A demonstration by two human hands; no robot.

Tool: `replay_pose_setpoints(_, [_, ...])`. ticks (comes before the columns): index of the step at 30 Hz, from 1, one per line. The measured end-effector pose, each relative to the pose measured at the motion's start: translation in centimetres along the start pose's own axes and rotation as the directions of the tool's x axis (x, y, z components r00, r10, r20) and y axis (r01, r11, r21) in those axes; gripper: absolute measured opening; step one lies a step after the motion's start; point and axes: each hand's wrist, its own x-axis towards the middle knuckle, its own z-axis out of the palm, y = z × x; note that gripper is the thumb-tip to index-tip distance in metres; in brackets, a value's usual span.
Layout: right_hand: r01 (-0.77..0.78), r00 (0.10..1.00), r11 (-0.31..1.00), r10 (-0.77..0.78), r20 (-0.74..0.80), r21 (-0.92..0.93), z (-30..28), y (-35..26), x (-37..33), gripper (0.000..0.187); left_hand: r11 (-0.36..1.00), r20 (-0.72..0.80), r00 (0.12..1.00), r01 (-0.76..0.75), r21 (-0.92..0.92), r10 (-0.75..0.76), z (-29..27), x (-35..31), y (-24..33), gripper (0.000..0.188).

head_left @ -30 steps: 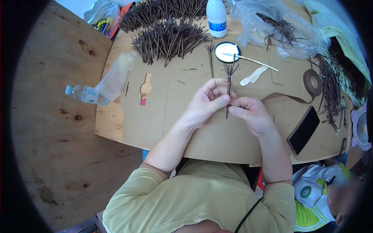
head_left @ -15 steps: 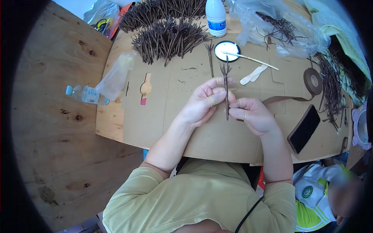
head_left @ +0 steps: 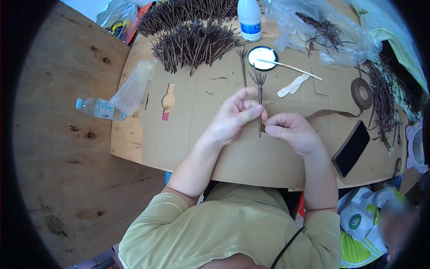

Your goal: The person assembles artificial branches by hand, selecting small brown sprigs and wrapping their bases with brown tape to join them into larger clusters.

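Our left hand (head_left: 233, 117) has its grip closed on a thin brown twig stem (head_left: 260, 105), thumb and fingers pinching it about midway so that it stands upright over the cardboard sheet (head_left: 188, 134). Our right hand (head_left: 293, 132) closes its fingers on the lower part of the same stem, just beside the left hand, the two nearly touching. The stem's top spreads into several short prongs above our fingers, and its lower end pokes out below them.

Just beyond the stem we see a second pronged twig (head_left: 243, 65) lying flat on the cardboard, and near it a round black lid of white glue (head_left: 262, 58) with a thin stick (head_left: 295, 68) resting across its rim. Two pale flat sticks (head_left: 293, 85) lie to the right of that. A white bottle (head_left: 249, 19) stands farther back, beside a heap of brown twigs (head_left: 192, 42). To our right lie a roll of brown tape (head_left: 361, 93) and a dark phone (head_left: 351, 148). On the wooden table (head_left: 67, 157) at our left lies a small water bottle (head_left: 99, 109).
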Motion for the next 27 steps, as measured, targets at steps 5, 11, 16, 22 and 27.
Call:
replay_pose_setpoints(5, [0.021, 1.0, 0.999, -0.021, 0.009, 0.04, 0.4, -0.1, 0.0, 0.014, 0.987, 0.086, 0.996, 0.004, -0.163, 0.011, -0.2, -0.1, 0.0, 0.031])
replay_pose_setpoints(11, [0.071, 0.996, 0.997, -0.069, -0.063, 0.038, 0.4, 0.4, 0.2, 0.012, 0.998, 0.0, 0.999, -0.051, -0.037, 0.051, 0.7, 0.2, -0.3, 0.033])
replay_pose_setpoints(16, [0.019, 0.997, 0.999, -0.023, -0.079, -0.043, 0.5, -0.1, 0.1, 0.014, 0.982, -0.045, 0.998, -0.041, 0.182, 0.05, 0.1, 0.0, -0.7, 0.029])
replay_pose_setpoints(22, [0.003, 1.0, 1.0, -0.003, 0.011, -0.013, 0.0, -0.4, -0.2, 0.017, 0.999, 0.033, 0.999, 0.04, 0.018, -0.04, 0.1, -0.1, 0.3, 0.034])
replay_pose_setpoints(27, [0.004, 1.0, 1.0, -0.004, -0.01, 0.006, 0.3, -0.3, -0.2, 0.015, 0.995, 0.106, 0.994, 0.008, -0.1, 0.002, -0.1, -0.1, 0.3, 0.037])
